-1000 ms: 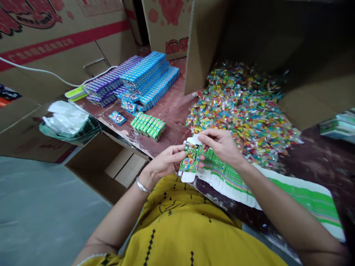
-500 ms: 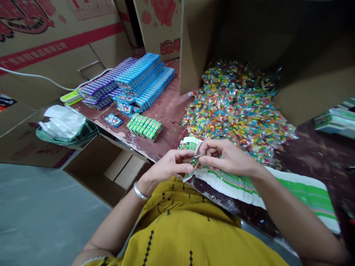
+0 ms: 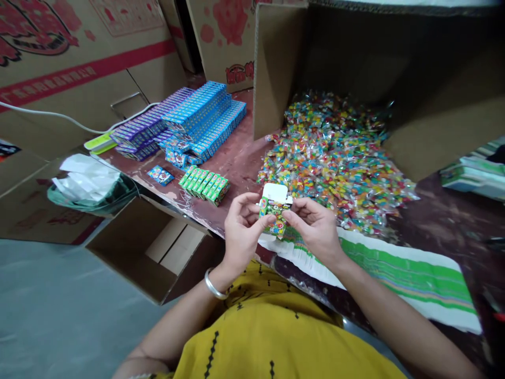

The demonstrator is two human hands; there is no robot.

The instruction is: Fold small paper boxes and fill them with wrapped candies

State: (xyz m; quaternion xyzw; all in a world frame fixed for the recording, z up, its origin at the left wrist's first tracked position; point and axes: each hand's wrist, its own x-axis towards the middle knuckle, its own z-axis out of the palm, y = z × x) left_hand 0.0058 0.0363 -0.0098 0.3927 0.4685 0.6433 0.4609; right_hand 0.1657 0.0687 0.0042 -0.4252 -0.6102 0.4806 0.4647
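Observation:
A small green candy box (image 3: 273, 215) is held upright between my two hands, its white top flap standing up. My left hand (image 3: 245, 226) grips its left side, thumb on the front face. My right hand (image 3: 315, 226) pinches its right side near the top edge. Just below and to the right, a long row of flat green and white cartons (image 3: 410, 276) lies along the table edge. Beyond the hands is a heap of small clear bags of coloured candy (image 3: 331, 152).
Stacked blue boxes (image 3: 205, 121) and purple boxes (image 3: 145, 126) stand at the back left, with a short row of green boxes (image 3: 204, 184) nearer. An open cardboard box (image 3: 122, 252) sits below the table edge. A large carton (image 3: 276, 68) surrounds the candy heap.
The carton in my hands was flat and edge-on; now it is opened out into a box facing me. My hands have moved apart to its two sides.

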